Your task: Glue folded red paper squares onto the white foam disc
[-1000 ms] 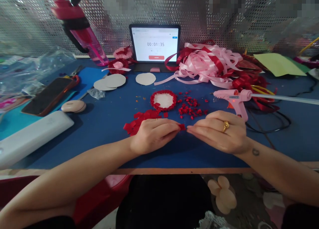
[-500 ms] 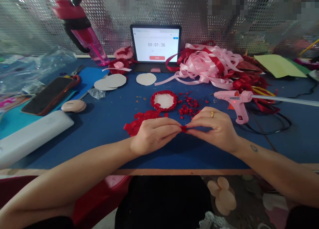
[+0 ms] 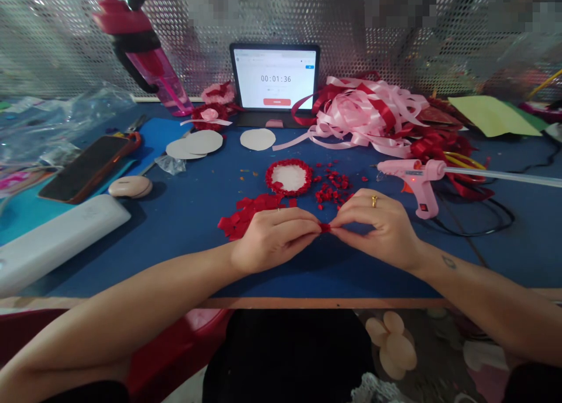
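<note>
A small piece of red ribbon (image 3: pixel 325 228) is pinched between my two hands, above the blue table. My left hand (image 3: pixel 277 238) grips its left end with fingertips pressed together. On its other end, the thumb and finger of my right hand (image 3: pixel 381 228) are closed; the fingers hide most of the piece. Beside my left hand lies a heap of cut red ribbon pieces (image 3: pixel 246 211). Beyond my right hand are small folded red pieces (image 3: pixel 332 188). A white disc (image 3: pixel 290 178) edged with red folded pieces (image 3: pixel 269 172) lies behind the heap.
A pink glue gun (image 3: pixel 422 183) with a clear stick lies to the right, its cord (image 3: pixel 483 233) trailing. Pink and red ribbons (image 3: pixel 364 113) pile up behind. A tablet (image 3: pixel 276 78), white discs (image 3: pixel 257 139), a bottle (image 3: pixel 149 64), a phone (image 3: pixel 85 168) and a white case (image 3: pixel 65 239) surround the work.
Both hands have shifted very slightly to the right with the red ribbon piece still pinched between them. Nothing else on the table has visibly moved.
</note>
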Demonstrator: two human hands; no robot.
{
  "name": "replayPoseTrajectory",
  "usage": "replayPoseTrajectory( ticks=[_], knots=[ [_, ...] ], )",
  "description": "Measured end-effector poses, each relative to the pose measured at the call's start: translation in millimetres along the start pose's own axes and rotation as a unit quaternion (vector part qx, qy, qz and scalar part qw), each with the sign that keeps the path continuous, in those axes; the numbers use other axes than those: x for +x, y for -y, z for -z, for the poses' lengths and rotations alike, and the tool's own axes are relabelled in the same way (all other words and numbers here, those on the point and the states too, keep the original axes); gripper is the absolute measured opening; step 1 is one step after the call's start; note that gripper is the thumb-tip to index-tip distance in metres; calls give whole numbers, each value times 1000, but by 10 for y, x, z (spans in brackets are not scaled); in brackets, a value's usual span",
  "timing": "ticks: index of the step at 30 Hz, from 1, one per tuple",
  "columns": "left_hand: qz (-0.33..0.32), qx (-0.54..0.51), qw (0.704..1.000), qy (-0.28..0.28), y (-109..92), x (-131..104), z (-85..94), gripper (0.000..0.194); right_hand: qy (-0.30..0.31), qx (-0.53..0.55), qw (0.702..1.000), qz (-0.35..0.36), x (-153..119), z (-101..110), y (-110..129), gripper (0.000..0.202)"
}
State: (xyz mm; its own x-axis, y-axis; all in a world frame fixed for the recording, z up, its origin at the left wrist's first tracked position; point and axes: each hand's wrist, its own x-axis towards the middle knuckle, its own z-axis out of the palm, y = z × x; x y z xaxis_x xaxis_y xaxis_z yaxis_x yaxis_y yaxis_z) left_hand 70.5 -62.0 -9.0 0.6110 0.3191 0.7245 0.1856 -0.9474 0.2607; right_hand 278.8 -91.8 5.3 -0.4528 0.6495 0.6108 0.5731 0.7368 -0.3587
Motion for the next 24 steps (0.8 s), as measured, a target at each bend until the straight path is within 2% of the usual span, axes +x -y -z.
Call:
replayPoseTrajectory(
  ticks=[7,19,24],
  knots=[
    [6,-6,1000,7,-9,6,-2,7,0,-12,1000,5,-13,-9,1,4],
    [-21,55,998,7,-14,-33,-25,6,22,-22,1000,-1,-19,-13,23,5],
    [-15,76,997,-12,-14,-36,-55,9,35,-32,999,2,-48,-26,3,3]
  ],
)
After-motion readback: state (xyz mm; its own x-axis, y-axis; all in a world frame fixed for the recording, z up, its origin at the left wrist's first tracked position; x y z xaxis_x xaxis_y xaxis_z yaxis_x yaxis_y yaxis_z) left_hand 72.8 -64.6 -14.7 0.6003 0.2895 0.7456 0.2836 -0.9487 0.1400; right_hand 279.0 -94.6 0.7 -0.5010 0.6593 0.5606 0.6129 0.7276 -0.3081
